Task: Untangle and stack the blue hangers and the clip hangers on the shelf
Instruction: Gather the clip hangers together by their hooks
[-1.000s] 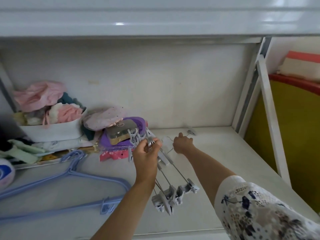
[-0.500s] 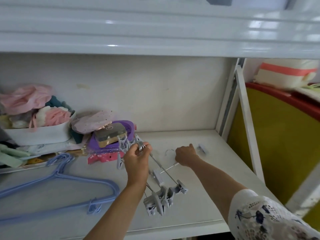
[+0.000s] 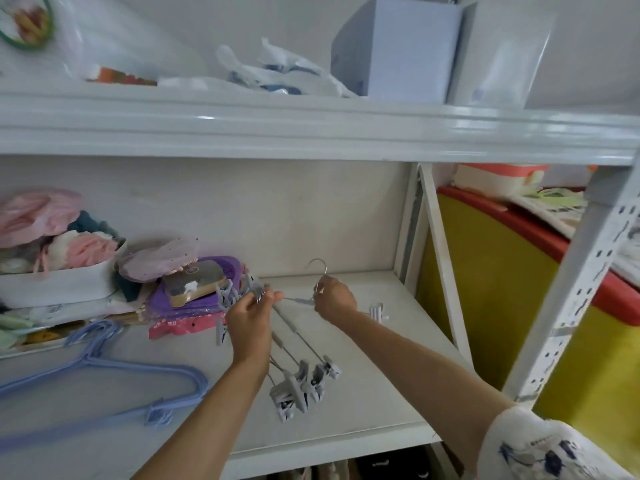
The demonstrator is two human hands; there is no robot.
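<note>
**Two hands on the clip hangers**

My left hand (image 3: 250,310) was curled around the bunched metal hooks of the clip hangers (image 3: 294,372), fingers and thumb closed on them just above the shelf (image 3: 363,403). The bundle's rods ran down and toward me from that grip, and the grey clips at their far ends lay clustered on the shelf board near its front edge; more clips stuck out beside my knuckles on the left

My right hand (image 3: 334,299) pinched a single clip hanger (image 3: 317,271) at the base of its hook, fingers tightly bent around the wire. The hook rose above my knuckles, and its thin bar reached across toward my left hand. Whether that bar touched the bundle I could not tell. One loose white clip (image 3: 376,312) lay on the shelf just beside my right wrist

The blue hangers (image 3: 114,375) lay flat in a pile on the left part of the shelf, well apart from both hands, in front of a white bin (image 3: 59,284) of soft pink things and a purple packet (image 3: 187,303)
</note>
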